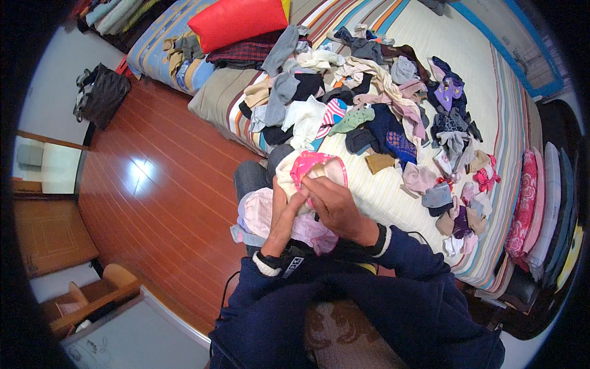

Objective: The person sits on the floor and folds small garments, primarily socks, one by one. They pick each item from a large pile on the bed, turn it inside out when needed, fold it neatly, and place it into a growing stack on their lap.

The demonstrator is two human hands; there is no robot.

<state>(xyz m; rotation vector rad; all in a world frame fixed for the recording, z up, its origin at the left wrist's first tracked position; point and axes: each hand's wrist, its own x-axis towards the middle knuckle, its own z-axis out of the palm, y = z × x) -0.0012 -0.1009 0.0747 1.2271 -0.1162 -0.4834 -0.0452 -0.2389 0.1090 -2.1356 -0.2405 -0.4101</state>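
Above my lap, both hands hold a small cream cloth garment with a pink printed band (318, 160), probably underpants; the band bears writing. My left hand (286, 214) has its thumb and fingers on the near left edge. On the near right, my right hand (335, 207) pinches the band, its fingertips close to the left thumb. The garment's lower part is partly hidden by my hands. Beneath my wrists, a pale pink cloth piece (258, 214) and a lilac-pink cloth piece (315, 233) lie on my lap, with a grey cloth piece (246, 236) beside them.
On the striped bed (392, 196) lies a heap of loose socks (304, 115). Farther right, socks and small garments form a long cluster (454, 138). A red cushion (237, 23) is at the back, folded textiles (537, 207) at the right, a dark bag (102, 94) on the wooden floor (175, 193).
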